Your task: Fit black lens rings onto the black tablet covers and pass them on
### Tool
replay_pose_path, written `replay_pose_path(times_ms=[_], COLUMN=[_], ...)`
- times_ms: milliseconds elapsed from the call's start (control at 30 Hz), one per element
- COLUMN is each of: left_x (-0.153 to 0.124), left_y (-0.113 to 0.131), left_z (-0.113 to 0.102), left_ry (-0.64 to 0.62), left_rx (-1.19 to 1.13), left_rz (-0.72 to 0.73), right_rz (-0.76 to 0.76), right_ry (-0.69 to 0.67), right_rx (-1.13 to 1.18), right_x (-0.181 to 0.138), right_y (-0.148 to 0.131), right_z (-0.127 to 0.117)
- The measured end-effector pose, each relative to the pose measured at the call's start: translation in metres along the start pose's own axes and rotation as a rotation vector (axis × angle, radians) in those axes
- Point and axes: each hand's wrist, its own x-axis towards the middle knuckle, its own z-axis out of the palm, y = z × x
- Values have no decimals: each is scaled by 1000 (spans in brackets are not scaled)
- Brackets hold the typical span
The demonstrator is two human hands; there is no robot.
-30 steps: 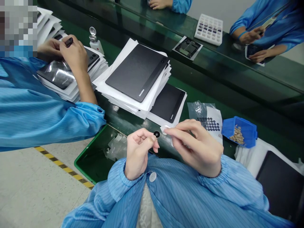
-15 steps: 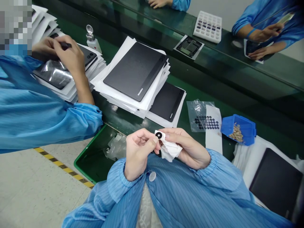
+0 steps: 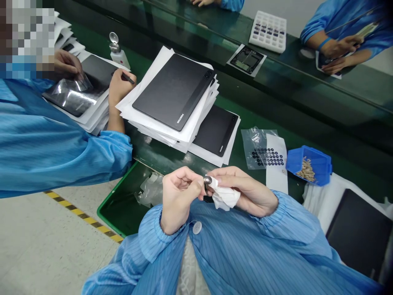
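Note:
Close together in front of my blue smock, my two hands meet at a small dark round piece with a shiny face. My left hand pinches it at its left side between thumb and fingertips. In my right hand is a crumpled white wipe, closed between thumb and fingers, and its upper edge touches the round piece. Past my hands, a sheet of black ring-shaped pieces lies partly over a clear plastic bag. Beside it stands a blue bin of small tan bits.
Dark tablets on white sheets form a stack ahead. A green crate sits below the bench at left. At far left a co-worker's hand holds a small dark stick-like item near a pump bottle. Another tablet lies right.
The round piece has turned, showing a shiny face instead of its black ring face. My right hand and wipe have shifted slightly right. The co-worker's hands have moved apart.

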Motion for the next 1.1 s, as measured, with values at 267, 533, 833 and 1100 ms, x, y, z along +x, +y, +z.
replay_pose_path(times_ms=[267, 533, 833, 1100], left_x=[0, -1, -1, 0], left_y=[0, -2, -5, -4], left_z=[1, 0, -1, 1], left_ry=[-11, -6, -43, -45], left_rx=[-20, 103, 83, 25], left_rz=[13, 56, 74, 28], right_rz=[-65, -148, -179, -181], right_ry=[-44, -9, -8, 27], right_rx=[6, 29, 3, -31], right_x=[-4, -3, -3, -2], right_y=[5, 10, 9, 9], right_z=[1, 5, 9, 11])
